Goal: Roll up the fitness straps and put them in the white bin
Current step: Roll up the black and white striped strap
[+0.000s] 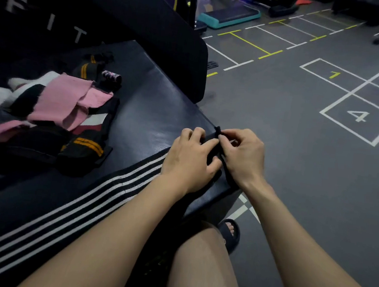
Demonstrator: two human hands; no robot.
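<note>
Two hands, left hand and right hand, fingers pinching the striped strap end (black) between them.

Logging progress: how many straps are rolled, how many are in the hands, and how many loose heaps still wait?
Rolled strap: 1
Striped strap, pinched by left hand and right hand: 1
Heap of loose straps: 1 (its straps cannot be told apart)
Total: 3
</note>
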